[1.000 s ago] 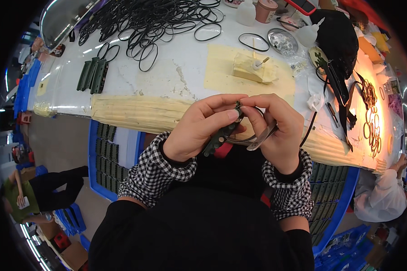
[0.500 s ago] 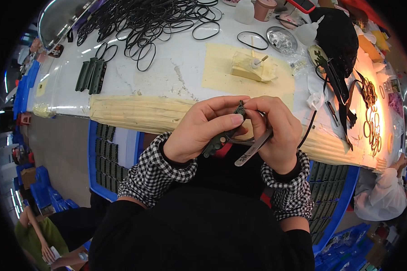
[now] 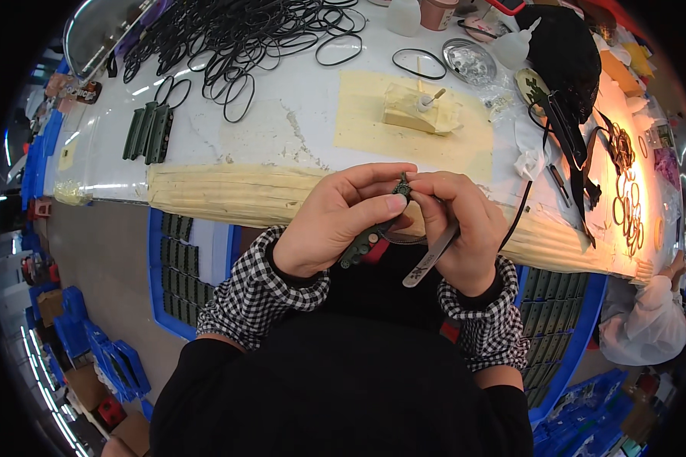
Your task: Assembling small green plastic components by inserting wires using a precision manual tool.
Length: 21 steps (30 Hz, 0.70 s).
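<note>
Close in front of me, my left hand (image 3: 324,217) grips a long dark green plastic part (image 3: 360,247), thumb on top near its upper end. That end has a small dark knobby piece (image 3: 402,186) on it. My right hand (image 3: 465,228) is closed beside it, thumb and forefinger pinched at the knobby tip. A pair of flat metal tweezers (image 3: 431,257) lies in my right palm, with the rear end sticking out below the fingers. What the right fingertips pinch is too small to make out. Both hands are just off the table's padded near edge.
Black rubber loops (image 3: 236,38) lie heaped at the back left, above several green parts (image 3: 148,131). A yellow taped block (image 3: 411,110) holds a small pot with a stick. A metal dish (image 3: 469,61) and a black cap (image 3: 564,57) stand right. Blue trays (image 3: 560,335) flank me below.
My view has turned slightly, and the seated person at the lower left has gone out of it. Both hands keep nearly the same grip; the tweezers' rear end has shifted slightly right and down.
</note>
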Each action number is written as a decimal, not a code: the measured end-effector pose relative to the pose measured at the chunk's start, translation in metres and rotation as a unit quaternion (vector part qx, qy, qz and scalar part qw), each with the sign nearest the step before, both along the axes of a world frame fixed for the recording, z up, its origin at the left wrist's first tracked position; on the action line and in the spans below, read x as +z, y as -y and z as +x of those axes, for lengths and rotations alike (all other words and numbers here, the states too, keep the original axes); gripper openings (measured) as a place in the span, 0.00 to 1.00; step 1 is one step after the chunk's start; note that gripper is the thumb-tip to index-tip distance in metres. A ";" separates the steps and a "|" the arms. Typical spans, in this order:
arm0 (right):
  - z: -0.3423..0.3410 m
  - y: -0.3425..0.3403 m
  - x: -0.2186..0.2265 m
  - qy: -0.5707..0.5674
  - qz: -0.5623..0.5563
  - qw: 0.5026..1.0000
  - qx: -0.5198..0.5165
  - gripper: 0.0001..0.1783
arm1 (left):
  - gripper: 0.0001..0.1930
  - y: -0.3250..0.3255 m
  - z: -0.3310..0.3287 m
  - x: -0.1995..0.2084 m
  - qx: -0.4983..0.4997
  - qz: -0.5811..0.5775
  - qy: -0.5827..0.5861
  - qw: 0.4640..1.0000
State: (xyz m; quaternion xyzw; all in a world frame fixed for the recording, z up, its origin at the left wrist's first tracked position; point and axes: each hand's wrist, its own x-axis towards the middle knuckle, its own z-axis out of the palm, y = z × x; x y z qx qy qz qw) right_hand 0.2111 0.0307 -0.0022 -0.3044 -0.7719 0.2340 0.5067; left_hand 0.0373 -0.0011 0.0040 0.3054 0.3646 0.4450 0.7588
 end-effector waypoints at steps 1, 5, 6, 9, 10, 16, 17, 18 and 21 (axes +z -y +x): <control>0.000 0.001 0.000 -0.003 -0.010 1.000 0.003 0.08 | 0.22 0.000 0.000 0.001 0.000 0.006 -0.013 1.000; 0.000 0.001 0.005 0.006 -0.003 1.000 -0.006 0.08 | 0.23 -0.001 0.001 0.006 -0.004 0.005 -0.028 1.000; -0.001 0.001 0.005 0.009 -0.009 1.000 -0.008 0.08 | 0.22 -0.001 0.001 0.006 0.000 0.003 -0.023 1.000; 0.000 0.002 0.006 0.014 -0.023 1.000 -0.012 0.08 | 0.20 -0.001 0.001 0.004 0.013 -0.004 -0.018 1.000; 0.000 0.003 0.006 0.015 -0.027 0.999 -0.013 0.08 | 0.20 -0.001 0.002 0.004 0.018 -0.005 -0.023 1.000; -0.002 0.006 0.005 0.007 -0.047 0.999 -0.016 0.08 | 0.21 -0.001 0.006 0.001 0.051 -0.011 -0.035 0.998; -0.003 0.007 0.003 0.006 -0.036 0.999 -0.020 0.09 | 0.21 -0.001 0.006 0.000 0.053 -0.013 -0.039 0.998; -0.004 0.008 0.002 0.005 -0.025 0.999 -0.024 0.09 | 0.21 0.000 0.007 0.000 0.062 -0.006 -0.042 0.997; -0.008 0.010 0.000 -0.010 -0.015 0.999 -0.034 0.09 | 0.21 0.001 0.009 -0.001 0.084 0.009 -0.048 0.995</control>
